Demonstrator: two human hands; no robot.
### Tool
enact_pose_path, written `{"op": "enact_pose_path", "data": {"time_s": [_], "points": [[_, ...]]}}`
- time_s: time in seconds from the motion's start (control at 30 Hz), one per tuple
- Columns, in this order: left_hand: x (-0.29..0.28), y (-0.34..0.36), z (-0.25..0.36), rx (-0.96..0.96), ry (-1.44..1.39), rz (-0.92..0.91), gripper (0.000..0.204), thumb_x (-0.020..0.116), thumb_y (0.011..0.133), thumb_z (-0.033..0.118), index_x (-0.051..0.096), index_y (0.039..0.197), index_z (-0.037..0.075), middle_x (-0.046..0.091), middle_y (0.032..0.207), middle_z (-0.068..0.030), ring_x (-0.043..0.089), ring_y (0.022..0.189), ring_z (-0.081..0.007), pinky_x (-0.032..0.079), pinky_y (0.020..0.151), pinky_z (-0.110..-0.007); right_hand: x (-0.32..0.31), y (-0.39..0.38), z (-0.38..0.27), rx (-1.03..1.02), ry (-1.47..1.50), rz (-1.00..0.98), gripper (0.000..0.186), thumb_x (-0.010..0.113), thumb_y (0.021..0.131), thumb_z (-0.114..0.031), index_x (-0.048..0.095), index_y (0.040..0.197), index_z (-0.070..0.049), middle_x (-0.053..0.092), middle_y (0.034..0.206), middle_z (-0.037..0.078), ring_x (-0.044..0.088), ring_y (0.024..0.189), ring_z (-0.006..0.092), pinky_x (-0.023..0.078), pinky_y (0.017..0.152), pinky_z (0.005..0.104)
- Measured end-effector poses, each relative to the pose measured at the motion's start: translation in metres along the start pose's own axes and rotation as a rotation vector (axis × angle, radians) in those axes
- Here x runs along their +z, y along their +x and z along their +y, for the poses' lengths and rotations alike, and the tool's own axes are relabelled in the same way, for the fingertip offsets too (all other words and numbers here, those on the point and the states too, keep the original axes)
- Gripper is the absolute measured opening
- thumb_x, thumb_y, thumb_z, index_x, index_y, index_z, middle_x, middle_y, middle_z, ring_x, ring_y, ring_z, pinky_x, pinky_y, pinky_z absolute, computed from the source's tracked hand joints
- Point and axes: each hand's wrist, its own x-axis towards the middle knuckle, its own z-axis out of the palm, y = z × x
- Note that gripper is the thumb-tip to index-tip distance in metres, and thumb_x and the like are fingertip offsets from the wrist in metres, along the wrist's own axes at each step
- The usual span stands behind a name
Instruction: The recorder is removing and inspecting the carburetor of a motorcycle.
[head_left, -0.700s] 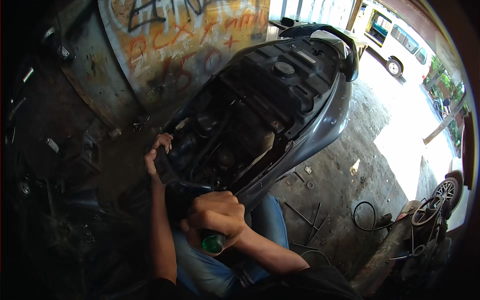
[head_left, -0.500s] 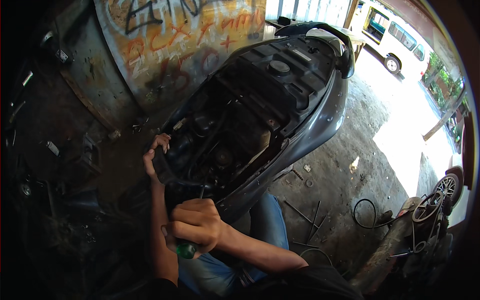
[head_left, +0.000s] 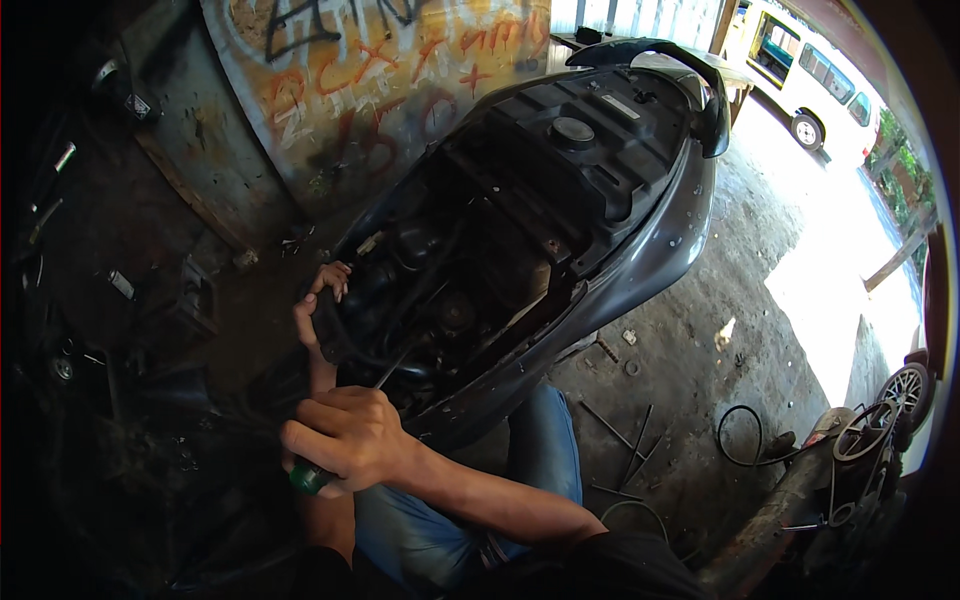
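Note:
A dark scooter without its seat stands before me, its engine bay exposed. In my right hand is a screwdriver, the fingers closed round its green handle. Its thin metal shaft points up and to the right into the near end of the bay; the tip is lost among dark parts. My left hand curls over the black rim of the bay at its left near corner, fingers wrapped on the edge. Part of the left forearm is hidden behind my right hand.
A round cap sits on the scooter's rear section. On the concrete floor at right lie a metal cross wrench and a black hose. A painted metal panel stands at the back left. Outside, a white van is parked.
My right hand has moved left and the screwdriver now leans more, its handle lower left. My left hand keeps its hold on the rim. The whole view has shifted slightly.

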Motion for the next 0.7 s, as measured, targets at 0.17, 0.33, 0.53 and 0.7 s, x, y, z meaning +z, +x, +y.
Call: {"op": "enact_pose_path", "data": {"time_s": [0.17,0.33,0.53,0.7], "points": [[-0.002,0.002,0.000,0.030,-0.039,-0.061,0.040,0.031,0.091,0.042,0.043,0.082,0.006,0.045,0.087,-0.0097,0.046,0.096,-0.0242,0.036,0.104,-0.044,-0.008,0.002,0.000,-0.007,0.018,-0.008,0.016,0.074,0.070,-0.017,0.060,0.077,-0.014,0.052,0.063,-0.003,0.059,0.052,0.0157,0.045,0.044,0.0318],[-0.005,-0.006,0.001,0.007,-0.010,-0.045,0.040,0.030,0.091,0.042,0.042,0.082,0.005,0.044,0.087,-0.0099,0.046,0.096,-0.0244,0.036,0.104,-0.044,-0.060,0.029,0.014,0.037,0.229,-0.025,0.013,0.074,0.075,-0.002,0.063,0.081,-0.006,0.064,0.070,0.002,0.067,0.058,0.0197,0.051,0.050,0.0317],[-0.006,-0.004,0.000,-0.012,0.024,-0.024,0.040,0.029,0.093,0.042,0.040,0.083,0.005,0.044,0.087,-0.0104,0.045,0.097,-0.0251,0.035,0.105,-0.045,-0.136,0.066,0.020,0.416,0.276,0.359,0.019,0.068,0.093,-0.005,0.050,0.087,-0.004,0.053,0.064,0.001,0.046,0.048,0.0062,0.034,0.044,0.0236],[-0.008,-0.005,-0.002,-0.010,0.036,-0.046,0.041,0.027,0.095,0.044,0.038,0.084,0.005,0.043,0.089,-0.0107,0.044,0.099,-0.0259,0.034,0.107,-0.045,-0.135,0.058,0.034,0.515,0.357,0.464,0.021,0.073,0.092,-0.005,0.054,0.082,-0.007,0.055,0.073,-0.005,0.048,0.063,0.0011,0.036,0.057,0.0201]]}}
